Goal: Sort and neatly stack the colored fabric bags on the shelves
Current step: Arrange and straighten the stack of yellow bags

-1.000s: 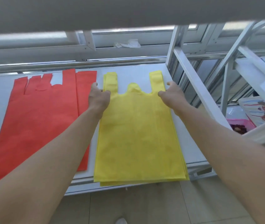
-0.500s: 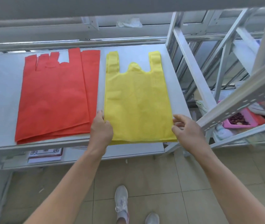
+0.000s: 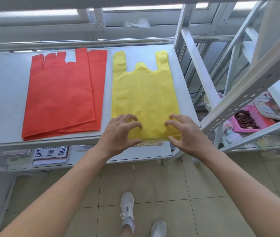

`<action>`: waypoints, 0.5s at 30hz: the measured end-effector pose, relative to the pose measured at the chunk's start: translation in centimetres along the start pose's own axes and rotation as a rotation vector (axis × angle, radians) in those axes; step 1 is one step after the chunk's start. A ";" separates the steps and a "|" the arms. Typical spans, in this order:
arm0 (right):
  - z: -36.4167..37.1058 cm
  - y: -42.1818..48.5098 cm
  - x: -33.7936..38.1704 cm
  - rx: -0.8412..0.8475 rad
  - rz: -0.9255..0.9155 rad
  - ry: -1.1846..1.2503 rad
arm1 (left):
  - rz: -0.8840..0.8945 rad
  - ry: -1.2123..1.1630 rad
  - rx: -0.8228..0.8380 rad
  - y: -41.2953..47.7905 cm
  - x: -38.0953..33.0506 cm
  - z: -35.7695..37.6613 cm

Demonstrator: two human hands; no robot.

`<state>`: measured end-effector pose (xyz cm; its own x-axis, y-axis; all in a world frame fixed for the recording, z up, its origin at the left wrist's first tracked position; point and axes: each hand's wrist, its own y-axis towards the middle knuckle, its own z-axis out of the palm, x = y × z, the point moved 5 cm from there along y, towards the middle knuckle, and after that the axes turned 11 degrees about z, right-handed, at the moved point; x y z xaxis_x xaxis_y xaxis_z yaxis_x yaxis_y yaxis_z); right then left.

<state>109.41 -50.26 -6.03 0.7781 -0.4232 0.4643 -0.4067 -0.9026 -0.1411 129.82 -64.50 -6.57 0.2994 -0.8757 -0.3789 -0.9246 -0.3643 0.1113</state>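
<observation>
Shelving: white metal shelf board point(image 3: 4, 100) carries red fabric bag stack point(image 3: 62, 100) at 10 o'clock, yellow fabric bag stack point(image 3: 144, 93) at 12. Left hand point(image 3: 118, 132) and right hand point(image 3: 185, 132) moved from handles to near edge, fingers spread wide, tips pressing; yellow looks squared.

No word or number can be read: the white packet point(image 3: 50, 152) on the lower shelf point(image 3: 146, 153) bears only a barcode and a black ornamental border, and the tan strip point(image 3: 150, 144) farther right carries line drawings, all too small to make out.
</observation>
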 end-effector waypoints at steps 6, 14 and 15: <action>-0.3 0.0 0.2 0.039 -0.056 -0.026 | 0.089 0.021 -0.079 0.0 -0.4 -0.9; -2.0 0.8 -0.7 -0.035 -0.085 0.051 | -0.038 -0.195 -0.127 -0.1 0.5 -1.9; -2.1 0.8 -0.8 -0.047 -0.082 0.088 | -0.026 -0.191 -0.127 -0.1 0.5 -2.0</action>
<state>107.43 -50.52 -4.68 0.7655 -0.3379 0.5475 -0.3671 -0.9283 -0.0596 130.53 -65.49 -4.93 0.2620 -0.7937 -0.5490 -0.8765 -0.4338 0.2088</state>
